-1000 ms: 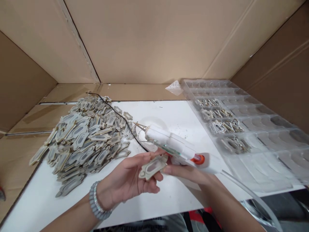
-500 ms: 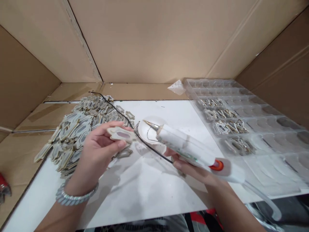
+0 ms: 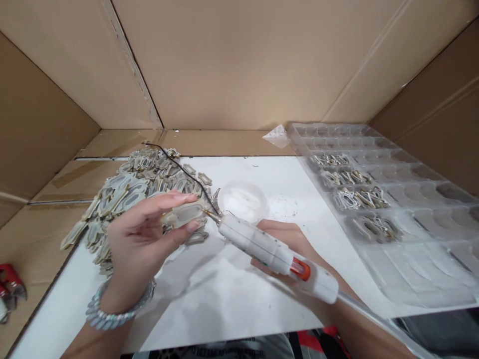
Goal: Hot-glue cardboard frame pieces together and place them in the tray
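Note:
My left hand [image 3: 144, 232] pinches one flat beige cut-out piece [image 3: 183, 213] between thumb and fingers, held above the white table [image 3: 232, 294]. My right hand [image 3: 290, 239] grips a white glue gun [image 3: 275, 254] with an orange part near its rear. The gun's metal tip [image 3: 210, 214] touches the right end of the held piece. A large heap of the same beige pieces [image 3: 127, 192] lies just behind my left hand.
A clear plastic tray [image 3: 407, 234] with compartments, some holding pieces, lies at the right. A small clear round dish [image 3: 243, 202] sits mid-table. A black cable [image 3: 179, 169] runs over the heap. Cardboard walls [image 3: 239, 65] enclose the table. A red object [image 3: 9, 284] lies at far left.
The glue gun has swung left and down until its tip meets the piece. My left hand with the piece shifted slightly toward the gun, after lifting it from near my body.

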Action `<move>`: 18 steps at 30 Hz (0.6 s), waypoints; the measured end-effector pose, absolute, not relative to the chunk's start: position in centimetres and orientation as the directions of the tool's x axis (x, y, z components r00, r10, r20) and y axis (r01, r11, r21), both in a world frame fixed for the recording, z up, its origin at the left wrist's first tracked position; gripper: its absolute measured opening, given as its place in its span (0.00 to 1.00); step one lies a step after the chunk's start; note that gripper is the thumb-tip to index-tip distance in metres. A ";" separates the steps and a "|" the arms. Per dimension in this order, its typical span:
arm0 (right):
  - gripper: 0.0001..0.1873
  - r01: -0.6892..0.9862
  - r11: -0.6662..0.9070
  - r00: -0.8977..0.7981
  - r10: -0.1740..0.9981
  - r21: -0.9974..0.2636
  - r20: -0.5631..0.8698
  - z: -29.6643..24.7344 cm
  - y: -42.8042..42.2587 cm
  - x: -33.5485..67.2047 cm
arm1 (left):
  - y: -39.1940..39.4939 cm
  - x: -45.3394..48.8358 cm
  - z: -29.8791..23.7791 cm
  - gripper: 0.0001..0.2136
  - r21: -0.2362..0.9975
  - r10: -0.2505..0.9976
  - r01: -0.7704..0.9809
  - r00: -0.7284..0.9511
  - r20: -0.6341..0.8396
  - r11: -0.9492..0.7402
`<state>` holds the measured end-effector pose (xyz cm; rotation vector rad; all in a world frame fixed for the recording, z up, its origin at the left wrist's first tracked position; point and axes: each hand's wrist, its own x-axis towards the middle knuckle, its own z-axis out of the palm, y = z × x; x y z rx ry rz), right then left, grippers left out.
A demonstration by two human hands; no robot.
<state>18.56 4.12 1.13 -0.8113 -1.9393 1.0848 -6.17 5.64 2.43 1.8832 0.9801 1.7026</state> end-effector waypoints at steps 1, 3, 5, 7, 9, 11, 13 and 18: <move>0.09 0.170 0.436 -0.510 0.807 -0.884 0.299 1.2 4.1 18.5 | 5.7 -6.3 2.4 0.25 0.704 0.724 0.228 0.006 0.689 -0.672; 0.09 0.191 0.434 -0.510 0.810 -0.880 0.289 1.2 4.1 18.5 | 5.7 -6.3 2.4 0.26 0.679 0.704 0.240 0.029 0.709 -0.694; 0.10 0.215 0.444 -0.512 0.810 -0.870 0.287 1.2 4.1 18.5 | 5.7 -6.3 2.5 0.25 0.657 0.687 0.261 0.037 0.725 -0.707; 0.12 0.228 0.466 -0.513 0.804 -0.855 0.301 1.1 4.1 18.5 | 5.6 -6.2 2.6 0.24 0.636 0.677 0.306 0.037 0.735 -0.708; 0.13 0.229 0.487 -0.515 0.795 -0.842 0.320 0.9 4.2 18.6 | 5.5 -6.1 2.6 0.23 0.606 0.657 0.352 0.035 0.753 -0.714; 0.13 0.222 0.500 -0.519 0.787 -0.837 0.332 0.6 4.2 18.6 | 5.4 -6.0 2.6 0.22 0.578 0.640 0.383 0.045 0.767 -0.721; 0.12 0.222 0.492 -0.515 0.792 -0.842 0.327 0.5 4.2 18.6 | 5.3 -6.0 2.6 0.22 0.567 0.632 0.399 0.043 0.773 -0.721; 0.15 0.222 0.489 -0.503 0.799 -0.844 0.330 0.4 4.2 18.5 | 5.2 -6.0 2.5 0.21 0.579 0.641 0.408 0.022 0.767 -0.706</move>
